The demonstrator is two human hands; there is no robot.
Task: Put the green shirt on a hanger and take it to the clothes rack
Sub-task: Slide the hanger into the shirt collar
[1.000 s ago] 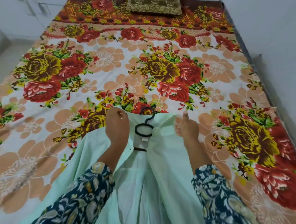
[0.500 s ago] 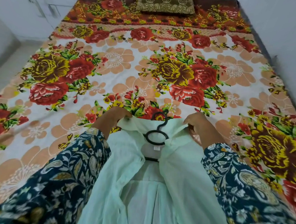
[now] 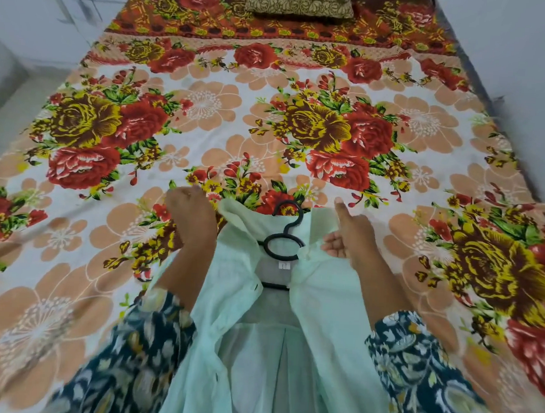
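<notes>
Two hands at the collar | green shirt lies open at the bed's near edge, black hanger inside | left hand curled beside the collar, grip unclear; right hand pinches cloth | step: seating shoulders | next likely: lift by hook.

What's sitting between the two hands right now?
In the head view, the black hanger, hook and ring showing, lies between the left hand and right hand, framed by the open collar of the green shirt.
</notes>
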